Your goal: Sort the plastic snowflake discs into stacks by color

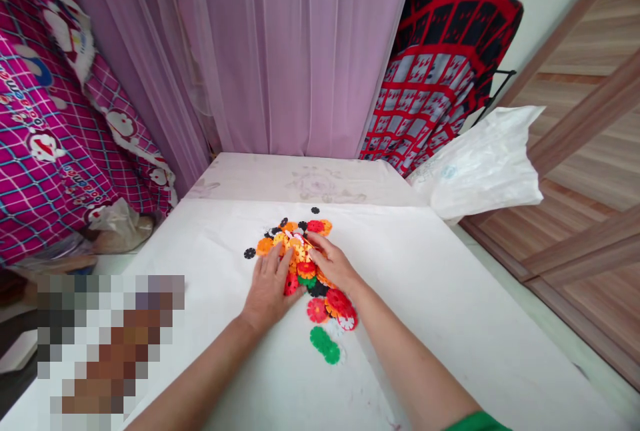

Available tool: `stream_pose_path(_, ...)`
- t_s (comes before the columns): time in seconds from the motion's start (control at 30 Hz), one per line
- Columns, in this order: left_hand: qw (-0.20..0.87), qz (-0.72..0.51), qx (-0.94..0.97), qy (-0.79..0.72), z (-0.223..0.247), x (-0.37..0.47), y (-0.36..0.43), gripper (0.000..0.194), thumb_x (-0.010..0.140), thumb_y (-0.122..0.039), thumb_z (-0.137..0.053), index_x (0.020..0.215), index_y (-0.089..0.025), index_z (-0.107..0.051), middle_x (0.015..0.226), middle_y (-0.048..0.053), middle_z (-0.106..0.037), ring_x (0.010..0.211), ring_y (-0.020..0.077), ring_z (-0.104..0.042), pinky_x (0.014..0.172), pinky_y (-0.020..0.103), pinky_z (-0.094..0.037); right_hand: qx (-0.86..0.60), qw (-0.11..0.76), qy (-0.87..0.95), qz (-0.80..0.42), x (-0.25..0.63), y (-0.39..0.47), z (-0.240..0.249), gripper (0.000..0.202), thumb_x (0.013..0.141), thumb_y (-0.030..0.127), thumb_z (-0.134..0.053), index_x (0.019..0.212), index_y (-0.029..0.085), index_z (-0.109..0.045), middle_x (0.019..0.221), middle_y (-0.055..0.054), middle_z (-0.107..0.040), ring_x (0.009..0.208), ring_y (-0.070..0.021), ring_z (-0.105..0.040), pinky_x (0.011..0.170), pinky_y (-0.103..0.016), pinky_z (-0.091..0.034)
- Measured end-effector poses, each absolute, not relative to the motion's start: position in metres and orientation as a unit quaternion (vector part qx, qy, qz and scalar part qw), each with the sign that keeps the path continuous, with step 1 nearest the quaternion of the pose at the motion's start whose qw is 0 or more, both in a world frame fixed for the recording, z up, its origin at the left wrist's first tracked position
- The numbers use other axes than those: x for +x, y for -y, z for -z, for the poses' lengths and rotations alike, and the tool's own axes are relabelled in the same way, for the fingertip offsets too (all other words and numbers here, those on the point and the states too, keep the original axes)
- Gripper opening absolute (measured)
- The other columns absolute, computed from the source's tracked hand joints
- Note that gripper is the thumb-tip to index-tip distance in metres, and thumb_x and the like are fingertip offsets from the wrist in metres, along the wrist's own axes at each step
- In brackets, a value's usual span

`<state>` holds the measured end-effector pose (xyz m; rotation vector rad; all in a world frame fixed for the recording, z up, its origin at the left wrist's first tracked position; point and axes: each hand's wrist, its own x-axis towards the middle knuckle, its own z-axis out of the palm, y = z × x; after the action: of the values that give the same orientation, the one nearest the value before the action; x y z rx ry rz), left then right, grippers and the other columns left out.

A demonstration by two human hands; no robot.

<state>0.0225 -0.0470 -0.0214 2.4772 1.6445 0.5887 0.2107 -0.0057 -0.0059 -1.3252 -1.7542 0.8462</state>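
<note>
A heap of notched plastic discs (300, 254) in orange, yellow, red, black, green and white lies on the white-covered table. My left hand (270, 284) rests against the heap's left side, fingers spread over its edge. From the right, my right hand (333, 261) lies along the other side, its fingers stretched over the discs. Neither hand shows a disc gripped. Nearer to me are red discs (339, 303) and overlapping green discs (324, 344). One black disc (315, 210) sits apart behind the heap, another black disc (250, 253) to its left.
The white table cover (425, 298) stretches around the discs. A white plastic bag (485, 164) hangs over the right back edge. Purple curtains (290, 51) stand behind; patterned pink cloth (75, 131) is at left, and wooden doors (575, 171) at right. A pixelated patch covers the lower left.
</note>
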Motion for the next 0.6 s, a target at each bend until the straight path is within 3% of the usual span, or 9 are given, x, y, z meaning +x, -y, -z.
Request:
stream_pose_path(0.1,0.044,-0.203,0.789,-0.578,0.009,0.007,0.03,0.079,0.08,-0.06,-0.054,0.146,-0.02,-0.037,0.156,0.018,-0.027,0.144,0.0363,-0.023,0.114,0.057,-0.015,-0.551,0.364,0.699,-0.275,0.231,0.046,0.0,0.057,0.086,0.043,-0.051,0.14,0.025,-0.045,0.143,-0.008,-0.048,0.132,-0.0221,-0.044,0.111,-0.043,-0.034)
stream_pose_path(0.2,0.063,-0.18,0.739,-0.647,0.004,-0.014,0.008,0.082,0.081,-0.064,-0.049,0.148,-0.021,-0.031,0.159,0.017,-0.019,0.145,0.0385,-0.017,0.112,0.063,-0.014,-0.555,0.244,0.763,-0.224,0.252,0.104,0.007,0.092,0.065,0.053,-0.073,0.146,0.03,-0.036,0.157,-0.009,-0.025,0.143,-0.0333,-0.024,0.116,-0.055,-0.019)
stream_pose_path(0.3,0.111,-0.131,0.712,-0.68,0.005,-0.023,-0.017,0.096,0.075,-0.069,-0.051,0.15,-0.015,-0.025,0.156,0.021,-0.025,0.143,0.0409,-0.02,0.111,0.064,-0.013,-0.557,0.171,0.79,-0.19,0.254,0.13,0.022,0.111,0.055,0.056,-0.079,0.15,0.026,-0.029,0.157,-0.014,-0.021,0.144,-0.0389,-0.017,0.115,-0.06,-0.011)
stream_pose_path(0.4,0.133,-0.135,0.75,-0.633,0.007,-0.015,-0.037,0.095,0.073,-0.069,-0.052,0.148,-0.015,-0.029,0.153,0.019,-0.034,0.143,0.0382,-0.024,0.113,0.059,-0.014,-0.607,0.198,0.756,-0.146,0.243,0.107,0.028,0.102,0.064,0.054,-0.073,0.149,0.02,-0.029,0.153,-0.019,-0.029,0.14,-0.0383,-0.026,0.111,-0.058,-0.023)
stream_pose_path(0.5,0.154,-0.166,0.787,-0.573,0.007,-0.002,-0.04,0.089,0.073,-0.065,-0.055,0.143,-0.013,-0.039,0.146,0.019,-0.045,0.137,0.0345,-0.037,0.114,0.05,-0.021,-0.609,0.245,0.743,-0.126,0.231,0.06,0.023,0.083,0.075,0.049,-0.065,0.145,0.017,-0.036,0.138,-0.018,-0.05,0.127,-0.0343,-0.043,0.104,-0.052,-0.035)
stream_pose_path(0.6,0.193,-0.217,0.798,-0.527,0.006,0.011,-0.028,0.078,0.074,-0.06,-0.058,0.138,-0.016,-0.048,0.136,0.016,-0.056,0.126,0.031,-0.051,0.109,0.044,-0.034,-0.619,0.271,0.722,-0.145,0.225,0.022,0.018,0.07,0.074,0.034,-0.065,0.139,0.016,-0.046,0.123,-0.015,-0.061,0.113,-0.0307,-0.053,0.099,-0.046,-0.041)
